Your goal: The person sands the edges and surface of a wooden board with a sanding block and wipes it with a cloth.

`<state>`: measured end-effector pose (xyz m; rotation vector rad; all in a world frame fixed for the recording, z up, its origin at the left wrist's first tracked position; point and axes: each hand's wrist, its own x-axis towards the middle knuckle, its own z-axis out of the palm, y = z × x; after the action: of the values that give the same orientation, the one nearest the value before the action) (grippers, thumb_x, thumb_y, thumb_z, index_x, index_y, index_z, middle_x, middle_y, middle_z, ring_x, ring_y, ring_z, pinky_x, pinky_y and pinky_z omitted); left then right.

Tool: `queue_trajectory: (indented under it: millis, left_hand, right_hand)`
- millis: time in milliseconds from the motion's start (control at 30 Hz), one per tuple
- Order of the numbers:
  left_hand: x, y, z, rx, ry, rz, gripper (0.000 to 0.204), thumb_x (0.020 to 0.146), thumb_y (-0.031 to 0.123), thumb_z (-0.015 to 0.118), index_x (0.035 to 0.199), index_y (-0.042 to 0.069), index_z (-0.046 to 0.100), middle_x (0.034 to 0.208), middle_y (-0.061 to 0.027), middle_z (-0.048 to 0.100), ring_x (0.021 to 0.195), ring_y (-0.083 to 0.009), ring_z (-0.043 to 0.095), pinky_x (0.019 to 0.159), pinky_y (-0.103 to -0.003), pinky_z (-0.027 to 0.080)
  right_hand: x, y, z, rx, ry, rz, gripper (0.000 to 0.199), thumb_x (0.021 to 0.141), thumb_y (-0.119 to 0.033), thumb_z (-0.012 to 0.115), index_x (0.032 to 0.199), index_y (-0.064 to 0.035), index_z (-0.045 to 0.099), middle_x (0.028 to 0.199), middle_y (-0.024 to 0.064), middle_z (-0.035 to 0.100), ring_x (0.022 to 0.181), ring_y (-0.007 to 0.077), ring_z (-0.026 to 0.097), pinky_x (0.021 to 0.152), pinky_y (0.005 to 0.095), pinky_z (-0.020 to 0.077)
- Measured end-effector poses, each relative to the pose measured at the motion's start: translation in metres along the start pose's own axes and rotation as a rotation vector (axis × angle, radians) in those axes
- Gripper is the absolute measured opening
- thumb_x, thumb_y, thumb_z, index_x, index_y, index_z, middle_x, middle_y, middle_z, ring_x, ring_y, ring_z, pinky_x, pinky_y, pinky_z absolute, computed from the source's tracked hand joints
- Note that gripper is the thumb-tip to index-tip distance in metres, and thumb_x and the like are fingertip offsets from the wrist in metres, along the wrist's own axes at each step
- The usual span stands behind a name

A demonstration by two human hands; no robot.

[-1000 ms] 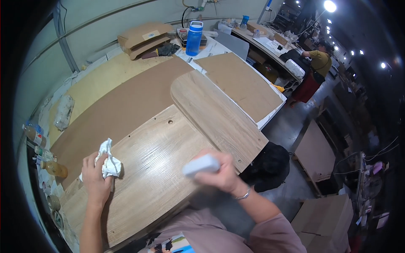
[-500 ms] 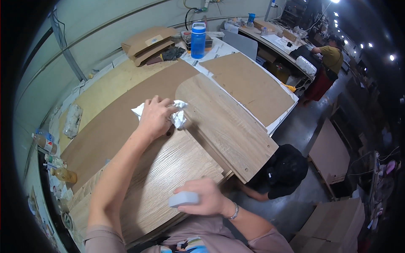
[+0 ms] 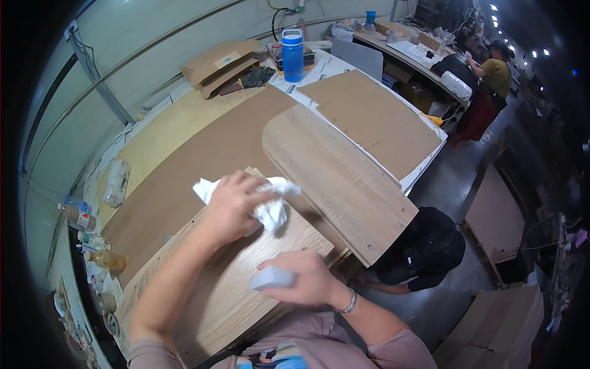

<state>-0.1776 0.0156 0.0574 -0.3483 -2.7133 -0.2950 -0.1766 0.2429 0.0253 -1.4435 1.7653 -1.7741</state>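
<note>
My left hand (image 3: 235, 206) is closed over a crumpled white cloth (image 3: 270, 216), against the top of a wood-grain board (image 3: 227, 295). The cloth spreads out past my fingers on both sides. Nearer my body, my right hand (image 3: 305, 275) grips a pale grey block (image 3: 272, 278) between thumb and fingers, just above the same board; whether the block touches the wood I cannot tell. To the right lies a second wood-grain panel (image 3: 335, 175), with a rounded far corner and small holes at its near end.
A person in black (image 3: 424, 246) crouches beside the panels' right end. Brown sheets (image 3: 375, 123), a blue water bottle (image 3: 293, 56) and an open cardboard box (image 3: 218, 64) lie at the back. Small bottles (image 3: 106, 259) line the left edge. Another person (image 3: 493, 74) stands far right.
My left hand has slid the cloth nearer to me and slightly right along the board. My right hand has shifted a little, still with the block. The crouching person has moved slightly.
</note>
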Motion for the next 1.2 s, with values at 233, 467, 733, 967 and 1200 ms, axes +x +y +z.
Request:
queue_trajectory:
  millis: [233,467,733,967,1200]
  left_hand:
    - [-0.103,-0.029,-0.071,0.022,0.169,-0.448,0.044,0.066,0.002,0.067,0.109,0.007,0.072,0.115,-0.0152,0.065,0.104,-0.0375,0.059,0.091,-0.045,0.047]
    - [-0.295,0.019,-0.122,0.263,0.2,-0.754,0.041,0.068,0.008,0.067,0.109,0.006,0.069,0.119,-0.017,0.061,0.111,-0.0386,0.054,0.097,-0.047,0.04]
    - [-0.278,-0.008,-0.108,0.336,0.208,-0.673,0.042,0.063,0.008,0.061,0.105,0.009,0.069,0.117,-0.0144,0.062,0.107,-0.0376,0.054,0.091,-0.047,0.041]
    - [-0.284,-0.006,-0.11,0.323,0.203,-0.687,0.043,0.062,0.006,0.061,0.104,0.008,0.069,0.117,-0.0145,0.061,0.107,-0.0378,0.054,0.092,-0.047,0.042]
    - [-0.279,-0.008,-0.108,0.326,0.213,-0.673,0.042,0.062,0.007,0.062,0.104,0.008,0.068,0.115,-0.0145,0.061,0.107,-0.0378,0.054,0.09,-0.048,0.042]
  right_hand:
    - [0.002,0.002,0.003,-0.065,-0.001,0.001,0.037,0.074,-0.025,0.084,0.103,-0.005,0.074,0.083,0.0102,0.071,0.07,0.0243,0.07,0.064,0.0314,0.0559]
    - [0.005,-0.01,0.013,-0.017,-0.005,0.051,0.035,0.073,-0.021,0.085,0.102,-0.005,0.075,0.086,0.0101,0.073,0.073,0.0224,0.071,0.066,0.0299,0.0556]
    - [-0.005,-0.012,0.012,-0.003,-0.022,0.137,0.032,0.075,-0.012,0.083,0.103,-0.0011,0.074,0.091,0.0117,0.074,0.081,0.0205,0.072,0.071,0.0301,0.0557]
    - [0.073,-0.003,-0.046,0.236,0.25,0.35,0.026,0.083,-0.01,0.077,0.104,0.004,0.073,0.093,0.0079,0.074,0.084,0.0118,0.067,0.075,0.0266,0.0542]
    - [0.159,0.092,-0.057,0.038,0.19,0.306,0.026,0.077,-0.01,0.08,0.099,0.0022,0.072,0.09,0.0055,0.072,0.081,0.0106,0.065,0.074,0.0267,0.0517]
